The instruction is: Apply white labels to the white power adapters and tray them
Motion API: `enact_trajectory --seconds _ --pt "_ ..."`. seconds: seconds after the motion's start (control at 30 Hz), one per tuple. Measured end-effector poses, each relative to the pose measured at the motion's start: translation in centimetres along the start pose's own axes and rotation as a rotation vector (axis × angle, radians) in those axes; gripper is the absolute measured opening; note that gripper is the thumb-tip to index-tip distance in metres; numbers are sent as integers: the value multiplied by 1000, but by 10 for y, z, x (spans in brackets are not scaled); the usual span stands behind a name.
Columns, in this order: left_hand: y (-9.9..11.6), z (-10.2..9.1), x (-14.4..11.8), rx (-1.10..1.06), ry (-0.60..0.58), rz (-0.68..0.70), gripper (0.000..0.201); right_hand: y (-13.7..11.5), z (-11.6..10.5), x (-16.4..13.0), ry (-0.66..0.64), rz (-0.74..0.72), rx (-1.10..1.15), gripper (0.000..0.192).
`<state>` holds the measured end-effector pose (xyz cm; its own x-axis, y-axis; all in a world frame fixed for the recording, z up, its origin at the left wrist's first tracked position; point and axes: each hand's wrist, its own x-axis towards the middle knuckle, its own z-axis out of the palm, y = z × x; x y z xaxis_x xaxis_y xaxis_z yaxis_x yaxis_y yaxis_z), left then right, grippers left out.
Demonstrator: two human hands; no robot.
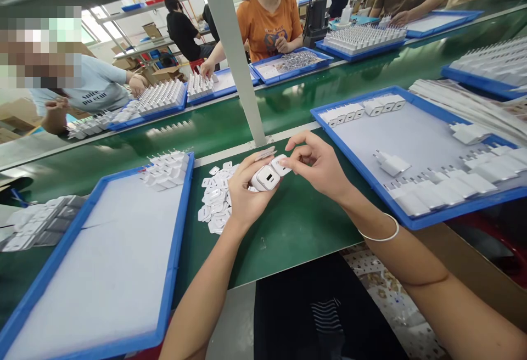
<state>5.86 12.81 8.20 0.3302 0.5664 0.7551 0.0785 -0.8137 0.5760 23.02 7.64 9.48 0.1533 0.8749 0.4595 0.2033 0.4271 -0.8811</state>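
My left hand (pixel 251 190) is wrapped round white plug chargers; one charger (pixel 265 178) turns its port face to me, with a dark slot in it. A second white end face (pixel 281 164) shows beside it, partly covered by fingers. Thin pale pieces (pixel 264 153) stick out at the left fingertips. My right hand (pixel 315 162) has its thumb and index finger pinched at the edge of that second face; what lies between them is hidden. Left of my left hand, a pile of small white cover plates (pixel 216 198) lies on the green bench.
On the left lies a blue-rimmed tray (pixel 175 250) with several chargers (pixel 167 170) at its far corner. Another blue tray (pixel 358 154) at right holds rows of chargers (pixel 448 187). A white post (pixel 236 52) rises ahead. Co-workers sit across the green conveyor (pixel 206 124).
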Motion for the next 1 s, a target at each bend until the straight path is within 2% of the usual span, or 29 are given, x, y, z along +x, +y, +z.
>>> enact_trajectory --seconds 0.27,0.4,0.53,0.67,0.77,0.9,1.0 --pt "1 3 -3 -56 11 -107 33 -1 -1 0 3 -16 -10 23" --pt "2 1 -2 -135 16 -143 36 -2 1 1 -1 25 97 30" --pt "6 -2 2 -174 12 -123 35 1 3 3 -166 149 349 32" --pt "9 -4 4 -167 3 -80 34 0 4 2 -254 153 493 35" --pt "12 -4 4 -163 -4 -67 32 -2 4 2 -219 148 480 34" --pt "14 -2 2 -231 -76 -99 34 -2 2 4 -65 166 403 34" --pt "13 -1 1 -302 -124 -193 38 1 -4 7 -101 202 399 34"
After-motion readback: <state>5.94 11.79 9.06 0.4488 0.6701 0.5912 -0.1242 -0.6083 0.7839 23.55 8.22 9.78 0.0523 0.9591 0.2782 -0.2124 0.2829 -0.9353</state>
